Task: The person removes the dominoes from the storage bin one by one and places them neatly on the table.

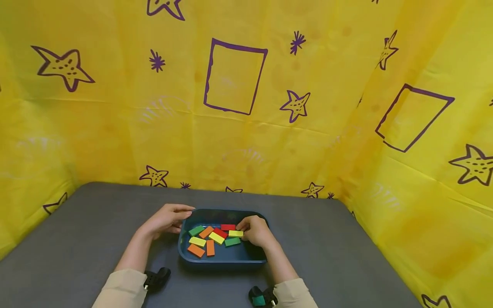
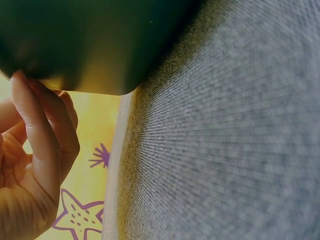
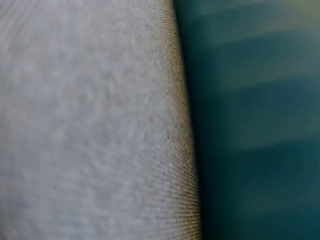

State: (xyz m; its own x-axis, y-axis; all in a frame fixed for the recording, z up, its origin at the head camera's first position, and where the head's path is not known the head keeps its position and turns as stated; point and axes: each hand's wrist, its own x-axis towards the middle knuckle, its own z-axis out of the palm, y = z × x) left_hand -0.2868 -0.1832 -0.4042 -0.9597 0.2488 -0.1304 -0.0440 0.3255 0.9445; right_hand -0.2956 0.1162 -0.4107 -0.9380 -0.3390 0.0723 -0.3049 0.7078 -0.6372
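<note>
A dark blue-green plastic tub (image 1: 223,262) stands on the grey table, with small rectangular blocks lying on its floor. My left hand (image 1: 166,220) holds the tub's far left corner, fingertips at the rim; in the left wrist view, bent fingers (image 2: 37,120) touch its outer wall. Inside the tub at the right, my right hand (image 1: 256,231) pinches the right end of a yellow block (image 1: 235,234). A red block (image 1: 228,227) lies just behind it and a green block (image 1: 233,242) just in front. The right wrist view shows only the tub's wall (image 3: 250,120) and the table; my right hand is hidden there.
Further left in the tub are several orange, yellow, green and red blocks, among them an orange block (image 1: 196,250) and a yellow block (image 1: 197,241). The grey table (image 1: 331,256) surrounds the tub. Yellow cloth (image 1: 239,145) with purple drawings hangs behind and beside it.
</note>
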